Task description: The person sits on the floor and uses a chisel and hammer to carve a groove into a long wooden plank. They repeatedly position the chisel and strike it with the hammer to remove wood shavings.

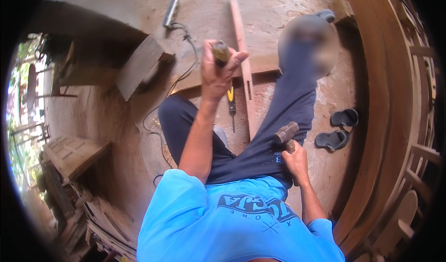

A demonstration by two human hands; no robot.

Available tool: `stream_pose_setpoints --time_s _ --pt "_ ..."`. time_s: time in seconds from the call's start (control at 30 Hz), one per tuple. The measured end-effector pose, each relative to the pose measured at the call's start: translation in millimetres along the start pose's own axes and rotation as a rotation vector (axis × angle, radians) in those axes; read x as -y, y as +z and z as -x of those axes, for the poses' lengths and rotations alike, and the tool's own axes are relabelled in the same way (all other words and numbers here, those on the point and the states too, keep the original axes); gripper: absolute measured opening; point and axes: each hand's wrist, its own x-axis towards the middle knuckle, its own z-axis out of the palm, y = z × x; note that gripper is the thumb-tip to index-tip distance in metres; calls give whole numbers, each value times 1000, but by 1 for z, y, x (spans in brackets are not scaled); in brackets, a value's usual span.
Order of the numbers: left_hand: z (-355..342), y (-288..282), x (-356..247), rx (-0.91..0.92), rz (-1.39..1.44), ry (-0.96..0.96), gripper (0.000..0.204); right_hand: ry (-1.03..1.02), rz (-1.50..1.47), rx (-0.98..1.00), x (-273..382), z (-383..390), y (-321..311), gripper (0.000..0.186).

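Sitting on the dirt floor (116, 113) in a blue shirt and dark trousers, the person grips a wooden mallet (286, 133) with the right hand (296, 162), fingers wrapped tight round its handle, its head resting low beside the right thigh. Further out, the left hand (218, 71) is raised with its fingers closed firmly around the handle of a chisel (220, 52), held up above the left knee. Between the legs a long narrow wooden strip (245, 71) lies on the floor and runs away from the body, with a yellow-handled screwdriver (231, 105) just beside it. A pair of dark sandals (338, 128) sits to the right, near a large curved wooden frame (395, 122). Beyond the raised hand, a power tool (171, 12) lies with its black cable (179, 76) trailing back across the floor.
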Motion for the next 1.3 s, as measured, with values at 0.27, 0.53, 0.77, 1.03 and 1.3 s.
stream_pose_setpoints --time_s 0.27,0.53,0.77,1.03,1.3 --pt "51 2 32 -73 237 -169 22 58 -141 62 9 -5 -5 17" --pt "61 18 44 18 105 -174 24 -95 -146 3 62 -8 -27 14" --pt "70 24 55 19 126 -154 24 -473 -124 -55 175 -7 -74 19" --pt "86 18 88 -2 189 -38 22 -999 -318 -4 255 -6 -95 26" --pt "85 33 100 -14 381 -212 25 -665 495 49 221 -57 -42 29"
